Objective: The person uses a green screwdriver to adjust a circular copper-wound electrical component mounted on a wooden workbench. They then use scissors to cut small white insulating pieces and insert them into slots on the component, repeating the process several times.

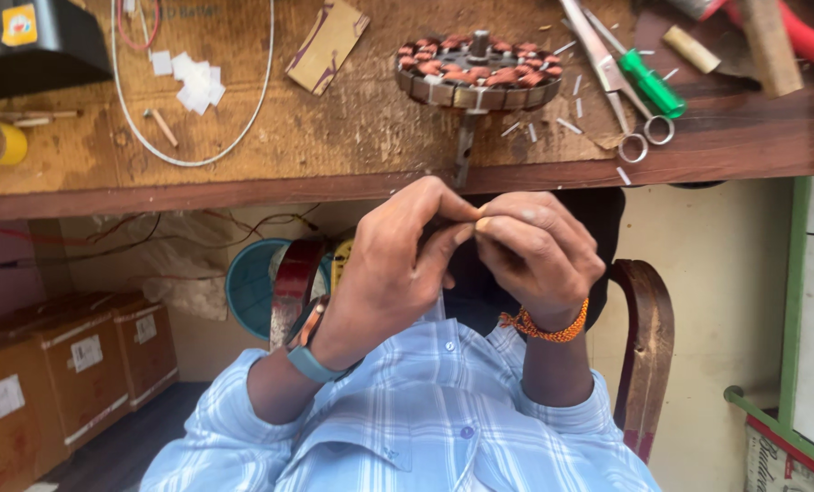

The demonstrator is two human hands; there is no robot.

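While the copper-wound stator [476,66] rests on the desk [334,137], left hand [398,264] and right hand [539,251] pinch fingertips together on something too small to identify.

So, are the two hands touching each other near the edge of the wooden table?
Touching. The head view shows the left hand and the right hand meeting at their fingertips, with no gap, just below the edge of the wooden table.
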